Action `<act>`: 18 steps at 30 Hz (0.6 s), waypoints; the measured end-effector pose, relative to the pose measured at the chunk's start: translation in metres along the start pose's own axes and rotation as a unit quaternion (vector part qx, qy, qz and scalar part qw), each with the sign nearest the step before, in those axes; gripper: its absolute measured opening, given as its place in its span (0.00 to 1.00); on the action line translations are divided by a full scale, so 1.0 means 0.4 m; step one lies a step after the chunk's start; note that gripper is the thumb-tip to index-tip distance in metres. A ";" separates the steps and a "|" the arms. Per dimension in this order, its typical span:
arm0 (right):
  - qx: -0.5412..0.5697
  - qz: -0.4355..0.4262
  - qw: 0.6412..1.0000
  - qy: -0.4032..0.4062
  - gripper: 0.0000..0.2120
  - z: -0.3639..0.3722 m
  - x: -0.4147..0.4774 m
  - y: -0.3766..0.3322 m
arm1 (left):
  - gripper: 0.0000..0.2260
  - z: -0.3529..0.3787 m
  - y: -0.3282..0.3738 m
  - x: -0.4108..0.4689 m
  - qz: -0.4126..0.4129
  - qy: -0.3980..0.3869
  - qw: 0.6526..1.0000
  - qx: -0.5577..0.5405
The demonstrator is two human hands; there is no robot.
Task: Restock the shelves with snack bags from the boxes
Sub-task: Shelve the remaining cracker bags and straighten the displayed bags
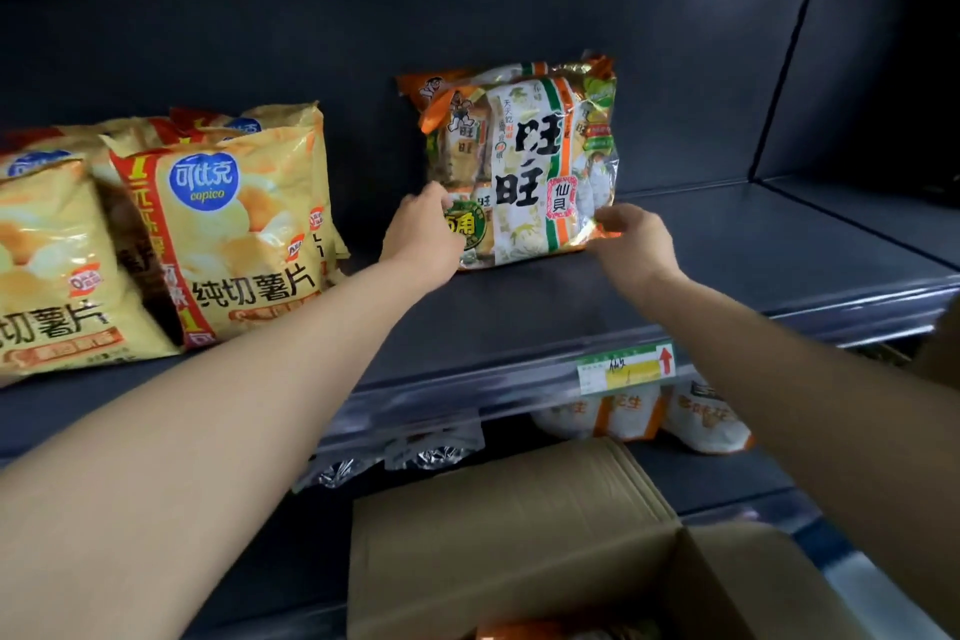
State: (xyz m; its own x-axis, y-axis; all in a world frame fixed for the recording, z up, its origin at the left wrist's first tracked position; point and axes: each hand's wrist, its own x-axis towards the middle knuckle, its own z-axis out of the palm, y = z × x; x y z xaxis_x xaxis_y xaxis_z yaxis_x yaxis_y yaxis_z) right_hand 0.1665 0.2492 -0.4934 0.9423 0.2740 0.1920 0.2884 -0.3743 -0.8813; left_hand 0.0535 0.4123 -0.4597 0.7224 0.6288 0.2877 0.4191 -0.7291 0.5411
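A white, orange and green rice cracker bag (524, 161) stands upright on the dark shelf (727, 244), leaning against the back wall, with another such bag behind it. My left hand (423, 234) grips its lower left corner. My right hand (631, 237) pinches its lower right corner. An open cardboard box (519, 535) sits below at the bottom of the view, with an orange bag just showing inside.
Yellow potato chip bags (228, 229) stand in rows at the shelf's left. A price tag (626, 369) hangs on the shelf's front rail. White and orange bags (649, 416) and silvery packets (395, 463) lie on the lower shelf. A divider (779, 83) bounds the shelf at right.
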 end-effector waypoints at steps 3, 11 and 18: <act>0.022 -0.023 0.999 0.010 0.15 -0.012 -0.083 -0.001 | 0.14 -0.019 0.014 -0.078 0.041 -0.033 0.998 -0.037; 0.049 -0.056 0.997 -0.034 0.06 -0.025 -0.373 0.035 | 0.08 -0.013 -0.019 -0.365 0.126 -0.129 0.979 -0.094; -0.159 0.016 0.957 -0.240 0.08 0.065 -0.576 0.239 | 0.04 0.157 -0.199 -0.598 -0.029 -0.324 0.945 -0.036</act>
State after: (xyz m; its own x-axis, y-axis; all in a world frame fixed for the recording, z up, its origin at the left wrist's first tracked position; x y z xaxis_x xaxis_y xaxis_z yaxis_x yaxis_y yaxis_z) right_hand -0.0275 0.1732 -0.6331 0.7869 0.6050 -0.1214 0.3698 -0.6198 -0.6922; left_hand -0.1180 0.3031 -0.6213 0.8940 0.3524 -0.2768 0.4472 -0.6635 0.5997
